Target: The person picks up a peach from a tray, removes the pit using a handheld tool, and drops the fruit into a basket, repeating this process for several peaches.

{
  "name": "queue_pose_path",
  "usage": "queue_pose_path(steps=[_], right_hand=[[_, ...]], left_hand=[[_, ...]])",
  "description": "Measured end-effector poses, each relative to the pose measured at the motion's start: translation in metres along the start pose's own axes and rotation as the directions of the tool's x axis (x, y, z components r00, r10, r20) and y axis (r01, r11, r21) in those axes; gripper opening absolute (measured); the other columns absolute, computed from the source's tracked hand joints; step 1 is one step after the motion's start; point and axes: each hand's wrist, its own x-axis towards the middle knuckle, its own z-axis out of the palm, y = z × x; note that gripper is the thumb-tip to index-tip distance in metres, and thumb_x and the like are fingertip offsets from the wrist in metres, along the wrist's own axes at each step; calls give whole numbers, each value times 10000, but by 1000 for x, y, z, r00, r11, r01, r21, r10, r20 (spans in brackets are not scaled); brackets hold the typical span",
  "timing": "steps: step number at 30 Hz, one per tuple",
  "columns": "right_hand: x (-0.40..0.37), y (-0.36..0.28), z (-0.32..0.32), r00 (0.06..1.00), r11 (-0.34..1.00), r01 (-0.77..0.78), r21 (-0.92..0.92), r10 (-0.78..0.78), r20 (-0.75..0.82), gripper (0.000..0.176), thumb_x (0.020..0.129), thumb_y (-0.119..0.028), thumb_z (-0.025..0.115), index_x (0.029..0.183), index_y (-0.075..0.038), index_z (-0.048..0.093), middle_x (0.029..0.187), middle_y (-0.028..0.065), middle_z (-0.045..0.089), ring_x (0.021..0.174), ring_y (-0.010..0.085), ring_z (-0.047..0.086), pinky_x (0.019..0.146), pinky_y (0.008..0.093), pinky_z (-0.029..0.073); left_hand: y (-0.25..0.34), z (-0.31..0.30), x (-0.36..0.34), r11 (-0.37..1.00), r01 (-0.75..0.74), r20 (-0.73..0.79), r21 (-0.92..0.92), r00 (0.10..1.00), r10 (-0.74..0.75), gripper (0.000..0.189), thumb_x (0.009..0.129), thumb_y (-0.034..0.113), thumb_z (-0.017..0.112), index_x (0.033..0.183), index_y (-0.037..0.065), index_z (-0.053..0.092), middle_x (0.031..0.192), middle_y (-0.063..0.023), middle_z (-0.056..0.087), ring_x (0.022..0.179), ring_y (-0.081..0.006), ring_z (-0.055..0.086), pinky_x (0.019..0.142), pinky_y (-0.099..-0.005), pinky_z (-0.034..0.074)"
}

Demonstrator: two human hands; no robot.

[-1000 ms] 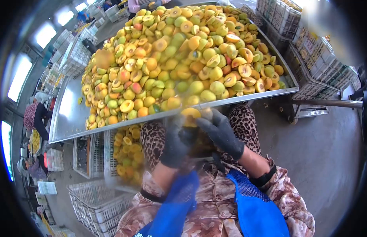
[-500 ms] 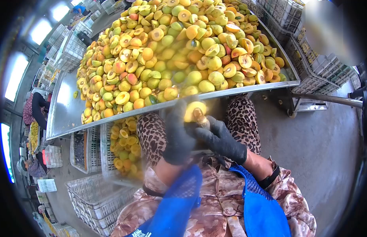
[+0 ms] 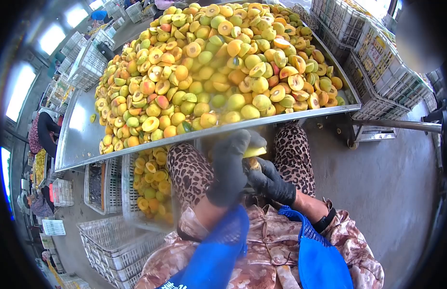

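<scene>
Gripping a yellow fruit half (image 3: 255, 150) from above, the left hand (image 3: 230, 166) is closed round it in a dark knitted glove. It holds the half just below the near edge of the steel table (image 3: 79, 137), over the person's lap. The right hand (image 3: 271, 183), gloved alike, comes up from beneath with its fingers bent against a brown, rough stone (image 3: 253, 164) in the cut face. Whether they pinch it or only press on it I cannot tell, since the left glove and blur hide the contact.

By the look of it the step in hand is pitting, partway through, with the stone seated in the flesh. Freeing it would call for a steady clamp on the soft, slippery half and a levering pull close to the pit, not a squeeze that bruises.

On the table lies a heap of fruit (image 3: 209, 72), round, smooth-skinned, green to orange, many halved with hollow centres. Under the table's left part a white lattice plastic crate (image 3: 128, 192) holds more halves.
</scene>
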Motion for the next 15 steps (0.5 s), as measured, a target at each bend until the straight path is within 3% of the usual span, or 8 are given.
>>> queue_pose_path(steps=[1,5,8,9,10,12,13,15], right_hand=[[-5,-4,5,997,985,-81,150,78,28,529,999,-457,634,1304,-28,589,1192,-5,610,1079,111,539,940,301,456],[-9,-6,7,979,965,-181,191,157,132,590,980,-454,659,1394,-48,546,1187,2,605,1037,102,552,895,274,468],[-5,-11,9,935,934,-330,136,304,182,609,984,-376,663,1461,-38,496,1160,4,615,1002,104,573,838,280,499],[-3,-11,6,900,905,-411,108,385,204,606,989,-338,658,1476,-25,478,1153,4,619,985,108,585,809,297,517],[6,-7,10,936,975,-222,10,210,283,582,988,-349,661,1438,-15,500,1118,26,640,950,130,608,788,321,523],[30,12,29,883,976,186,-114,-115,455,545,986,-370,666,1362,5,544,1047,71,680,881,173,654,746,368,535],[39,30,35,835,934,243,-263,-64,547,521,979,-393,674,1292,10,568,975,117,691,845,223,673,732,397,535],[46,31,37,846,883,305,-358,-78,527,493,967,-428,684,1190,2,595,867,182,684,786,303,689,713,426,536]], left_hand=[[3,0,-1,1000,2,25,20,1000,-2,407,1061,307,531,901,-27,699,901,-139,712,837,-207,670,789,-345,546],[18,-10,-2,996,81,210,-48,975,-69,417,1046,333,564,838,-13,666,833,-132,692,753,-216,657,742,-353,551],[35,-14,-6,910,254,200,-326,960,-197,443,1031,370,582,781,7,622,766,-123,655,681,-230,634,691,-368,548],[19,-24,-5,906,231,229,-355,961,-155,473,1024,441,584,770,43,592,735,-117,619,677,-237,622,670,-373,537],[20,-34,-10,877,236,212,-419,964,-159,476,1030,455,573,774,54,587,739,-119,616,685,-237,624,667,-371,533],[25,-62,-24,799,270,185,-537,962,-200,483,1040,484,551,782,77,576,746,-123,611,700,-238,628,662,-368,525],[30,-72,-24,820,238,163,-520,970,-179,490,1064,477,506,770,89,567,721,-101,585,693,-259,615,649,-410,541],[40,-96,-24,851,159,73,-501,987,-141,508,1087,472,458,756,101,563,697,-75,558,695,-288,611,656,-453,566]])
